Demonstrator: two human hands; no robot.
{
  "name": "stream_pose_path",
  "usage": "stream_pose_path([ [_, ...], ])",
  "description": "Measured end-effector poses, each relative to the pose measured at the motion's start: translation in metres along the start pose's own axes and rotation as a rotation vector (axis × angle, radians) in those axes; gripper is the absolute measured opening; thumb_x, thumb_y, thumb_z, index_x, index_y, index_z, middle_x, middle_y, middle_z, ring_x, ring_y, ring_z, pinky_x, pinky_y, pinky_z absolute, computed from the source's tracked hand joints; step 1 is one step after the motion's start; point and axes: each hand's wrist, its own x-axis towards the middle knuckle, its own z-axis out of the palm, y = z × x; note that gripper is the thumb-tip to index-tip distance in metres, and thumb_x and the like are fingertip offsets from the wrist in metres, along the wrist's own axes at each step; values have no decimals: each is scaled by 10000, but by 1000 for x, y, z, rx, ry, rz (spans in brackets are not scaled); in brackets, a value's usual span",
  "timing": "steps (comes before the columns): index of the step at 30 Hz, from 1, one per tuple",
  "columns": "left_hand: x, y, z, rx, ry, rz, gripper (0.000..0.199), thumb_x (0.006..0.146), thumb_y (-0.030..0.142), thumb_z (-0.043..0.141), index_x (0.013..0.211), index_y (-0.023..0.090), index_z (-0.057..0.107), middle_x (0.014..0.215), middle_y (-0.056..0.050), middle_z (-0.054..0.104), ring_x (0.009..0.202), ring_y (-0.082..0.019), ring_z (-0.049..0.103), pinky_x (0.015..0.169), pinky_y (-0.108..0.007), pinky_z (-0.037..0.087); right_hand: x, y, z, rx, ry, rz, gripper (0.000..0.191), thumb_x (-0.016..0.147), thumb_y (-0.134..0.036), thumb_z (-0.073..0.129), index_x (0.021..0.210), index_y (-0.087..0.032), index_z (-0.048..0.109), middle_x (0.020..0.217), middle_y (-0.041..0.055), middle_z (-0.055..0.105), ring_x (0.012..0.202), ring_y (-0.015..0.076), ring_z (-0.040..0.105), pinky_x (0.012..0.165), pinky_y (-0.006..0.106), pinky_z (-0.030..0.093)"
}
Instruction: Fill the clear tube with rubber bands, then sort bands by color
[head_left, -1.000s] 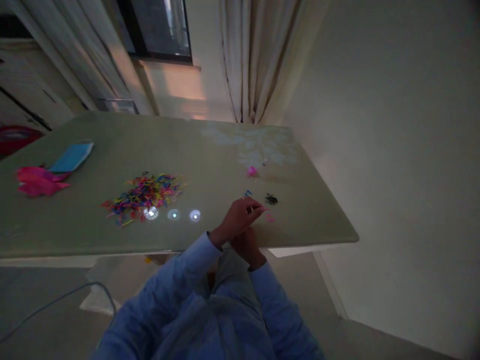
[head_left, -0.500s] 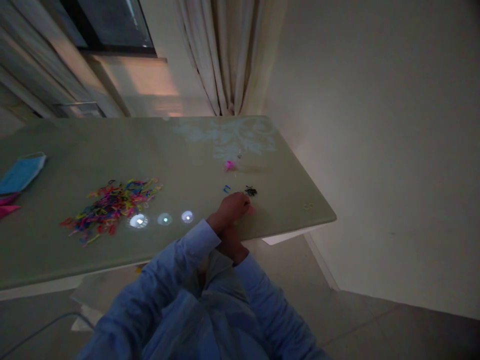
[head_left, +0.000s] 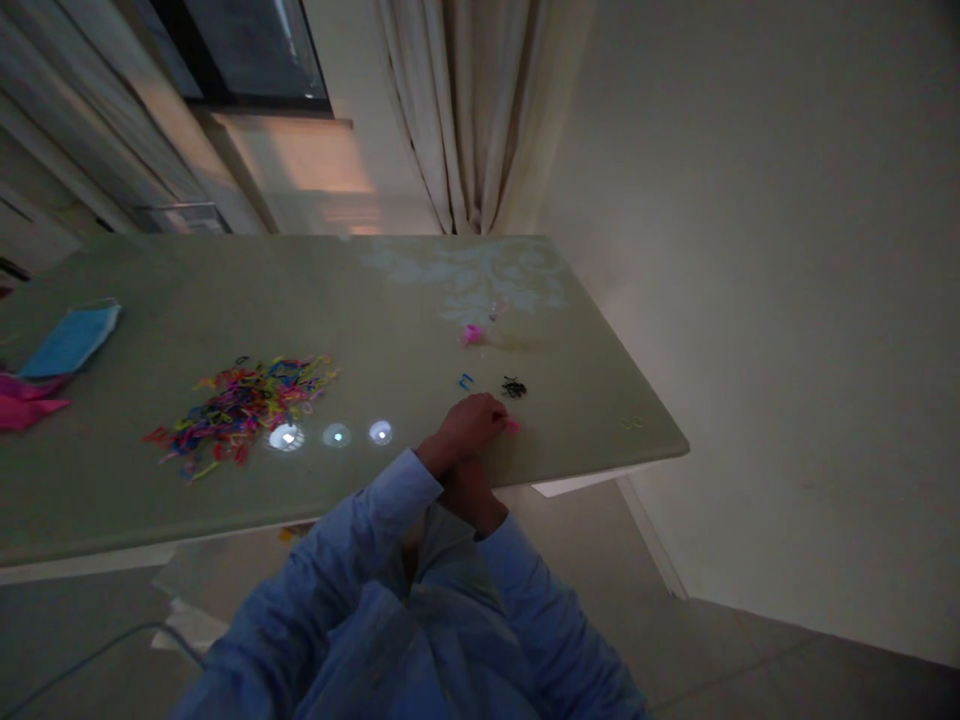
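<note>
My left hand (head_left: 472, 424) is over the table near its front edge, fingers curled down beside small pink bands (head_left: 512, 425). Whatever its fingertips hold, if anything, is hidden. Beneath the left wrist is my right hand (head_left: 471, 490), at the table edge; its fingers are out of sight. Just beyond the left fingertips lies a small pile of black bands (head_left: 514, 387). A few blue bands (head_left: 465, 381) lie to the left of that pile. Farther back sits a bright pink clump (head_left: 471, 334), its kind too small to make out.
A large heap of mixed coloured bands (head_left: 247, 405) spreads on the glossy table (head_left: 390, 300) at left. Beyond it are a blue face mask (head_left: 71, 342) and a pink item (head_left: 30, 405). Two pale rings (head_left: 631, 423) lie near the right corner. A wall (head_left: 787, 300) rises at right.
The view has shifted slightly, so the table and its things appear farther right. My left hand stays by the pink bands, which show a little more clearly. The right hand remains underneath.
</note>
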Motion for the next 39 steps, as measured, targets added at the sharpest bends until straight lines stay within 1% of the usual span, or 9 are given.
stream_pose_path([
  [4,-26,-13,-9,-192,206,-16,180,863,238,596,886,172,762,874,-69,740,805,-188,658,792,-289,489,2,-3,-5,-12,-18,-9,252,853,-198,593,1044,-143,747,974,136,765,879,284,698,789,351,527],
  [8,-66,-40,-18,-330,431,-117,166,862,269,601,868,178,739,838,-41,733,747,-154,654,718,-255,499,2,-5,-11,60,24,-26,200,896,-176,557,960,-165,745,922,106,754,827,227,680,736,301,509],
  [11,-105,-65,-22,-311,564,-206,175,870,279,583,838,179,723,786,-33,716,691,-147,635,633,-246,482,2,-8,-18,152,76,-38,213,941,-222,534,926,-198,746,842,74,726,779,187,654,711,275,489],
  [13,-134,-80,-24,-225,649,-184,181,880,288,579,828,175,710,751,-34,689,661,-146,609,619,-255,472,3,-9,-23,205,85,-32,216,951,-261,539,948,-206,748,819,65,718,756,178,651,699,273,488],
  [19,-203,-116,-31,-77,651,-6,163,915,275,567,898,176,695,810,-59,678,786,-167,632,737,-286,504,20,-7,-38,348,48,81,194,896,-308,606,919,-200,766,876,73,761,795,195,693,732,295,519],
  [24,-212,-128,-32,-99,593,-6,170,929,279,554,927,179,691,845,-63,683,815,-171,635,757,-295,509,63,-23,-32,344,8,114,225,880,-330,602,958,-196,765,933,66,767,798,187,686,723,286,510],
  [28,-206,-123,-28,-66,601,-29,158,910,276,574,914,181,699,843,-71,683,820,-190,631,763,-318,508,114,-49,-9,306,-76,5,256,870,-318,600,1014,-170,752,745,24,712,627,144,598,615,247,455],
  [32,-206,-121,-23,-21,632,-27,142,897,257,582,899,181,702,858,-81,682,832,-204,620,760,-330,505,158,-72,19,137,-161,-98,252,852,-251,617,1055,-158,734,768,18,697,663,135,590,680,239,448],
  [39,-206,-125,-17,-21,635,-34,147,893,265,588,895,177,705,833,-75,666,823,-208,610,743,-331,497,182,-90,43,-109,-239,-126,191,856,-235,614,972,-157,743,906,76,706,782,177,597,713,258,419],
])
